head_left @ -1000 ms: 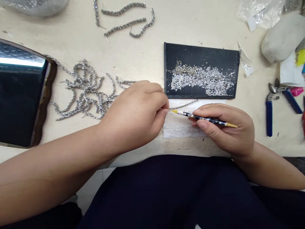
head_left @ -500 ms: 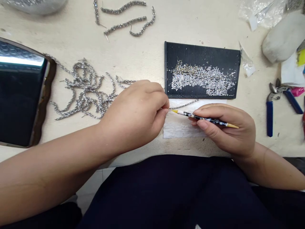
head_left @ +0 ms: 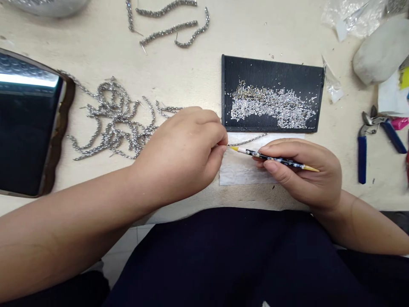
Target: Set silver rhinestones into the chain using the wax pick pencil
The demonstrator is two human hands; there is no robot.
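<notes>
My left hand [head_left: 191,149] is closed in a pinch at the end of a thin silver chain [head_left: 249,141], whose free length runs right across a white paper sheet [head_left: 236,175]. My right hand [head_left: 303,170] grips a rhinestone picker pen [head_left: 277,159], dark and patterned with yellow tips. The pen's left tip is at my left fingertips, by the chain's held end. Just beyond, a black ribbed tray [head_left: 271,64] bears many tiny shiny rhinestones [head_left: 268,104]. What lies inside the left pinch is hidden.
Tangled silver chains [head_left: 111,119] lie left, beside a phone [head_left: 25,123] in a brown case. Several thicker sparkling strands [head_left: 169,33] are at the back. On the right are blue-handled pliers [head_left: 367,140], a whitish stone-like lump [head_left: 381,51] and clear plastic bags [head_left: 351,15].
Hardly anything differs. Both hands keep their hold, with the pen tip still at my left fingertips; the whole view has shifted very slightly.
</notes>
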